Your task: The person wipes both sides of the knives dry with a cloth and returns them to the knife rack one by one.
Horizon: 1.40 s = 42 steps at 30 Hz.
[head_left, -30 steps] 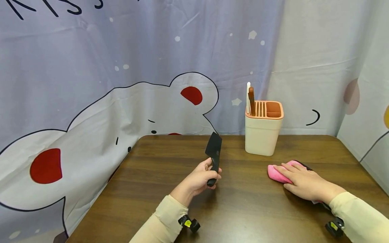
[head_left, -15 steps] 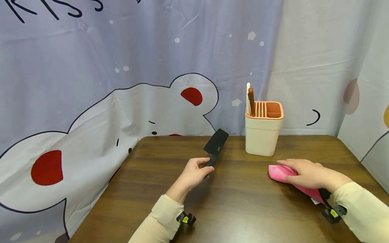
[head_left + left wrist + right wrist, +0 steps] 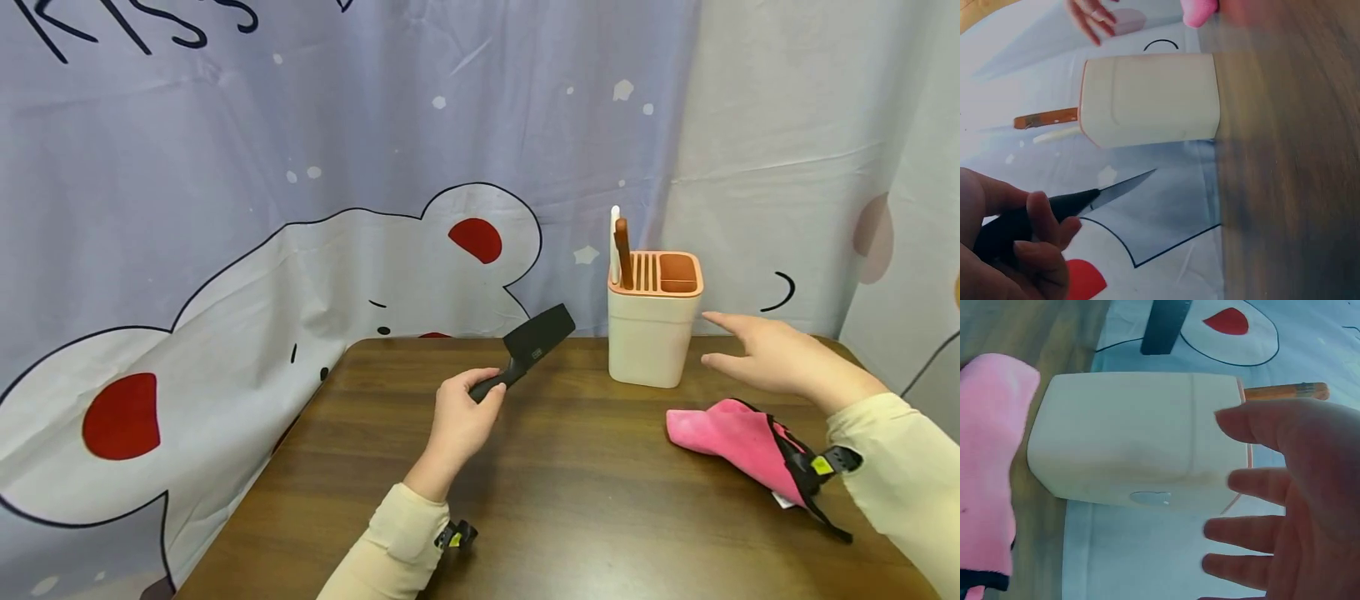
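My left hand (image 3: 459,421) grips the handle of a black cleaver (image 3: 538,337), its blade raised and tilted toward the back right. In the left wrist view the cleaver (image 3: 1072,204) shows edge-on between thumb and fingers. My right hand (image 3: 780,354) is held out with spread fingers, holding nothing, just right of a cream knife holder (image 3: 651,337) with an orange top. A brown-handled knife (image 3: 622,250) and a white-handled one (image 3: 614,243) stand in its left slots. Below my right hand, a pink cloth (image 3: 738,437) with black trim lies on the table.
The brown wooden table (image 3: 570,517) ends at a back edge close behind the knife holder. A printed curtain (image 3: 360,125) hangs behind it, and another stretch of curtain runs along the right side.
My right hand has lifted off the pink cloth and moved up toward the knife holder. My left hand has shifted slightly left and up, tilting the cleaver's blade to the right.
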Each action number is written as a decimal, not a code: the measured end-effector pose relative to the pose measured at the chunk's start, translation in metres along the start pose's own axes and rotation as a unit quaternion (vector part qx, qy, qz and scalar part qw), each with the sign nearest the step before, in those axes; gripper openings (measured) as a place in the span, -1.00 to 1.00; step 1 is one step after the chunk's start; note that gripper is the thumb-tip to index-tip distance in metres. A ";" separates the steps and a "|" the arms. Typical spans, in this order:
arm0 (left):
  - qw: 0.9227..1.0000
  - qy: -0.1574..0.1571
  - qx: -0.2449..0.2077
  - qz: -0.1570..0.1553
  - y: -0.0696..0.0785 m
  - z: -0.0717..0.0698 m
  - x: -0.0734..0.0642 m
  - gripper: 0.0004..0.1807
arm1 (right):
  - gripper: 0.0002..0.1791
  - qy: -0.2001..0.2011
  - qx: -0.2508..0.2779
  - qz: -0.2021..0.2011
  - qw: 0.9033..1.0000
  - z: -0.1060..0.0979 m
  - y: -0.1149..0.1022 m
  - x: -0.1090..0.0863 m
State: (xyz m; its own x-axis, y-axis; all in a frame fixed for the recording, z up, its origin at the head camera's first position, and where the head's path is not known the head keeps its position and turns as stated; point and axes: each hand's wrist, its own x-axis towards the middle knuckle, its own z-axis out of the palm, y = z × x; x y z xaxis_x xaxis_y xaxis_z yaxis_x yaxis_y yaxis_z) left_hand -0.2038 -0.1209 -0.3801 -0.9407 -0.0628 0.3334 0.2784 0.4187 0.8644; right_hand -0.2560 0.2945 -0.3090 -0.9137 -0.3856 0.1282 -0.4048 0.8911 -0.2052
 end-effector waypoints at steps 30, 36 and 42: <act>0.949 0.036 0.090 0.301 0.098 -0.010 0.070 -0.70 | -0.08 0.096 0.038 0.035 0.994 0.031 -0.003 0.053; 0.929 0.027 0.071 0.361 0.152 -0.008 0.091 -0.67 | -0.07 0.092 0.046 0.045 0.994 0.030 -0.006 0.050; 0.920 0.021 0.050 0.387 0.192 -0.011 0.099 -0.69 | -0.06 0.091 0.044 0.048 0.994 0.032 -0.009 0.049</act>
State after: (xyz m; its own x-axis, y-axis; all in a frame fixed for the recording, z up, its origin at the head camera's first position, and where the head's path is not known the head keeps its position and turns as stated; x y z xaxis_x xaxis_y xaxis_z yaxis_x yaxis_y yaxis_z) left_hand -0.2411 -0.0562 -0.1772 -0.4591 0.2552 0.8510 0.8410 0.4334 0.3238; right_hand -0.2980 0.2597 -0.3318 -0.9301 -0.2431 0.2754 -0.3250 0.8940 -0.3085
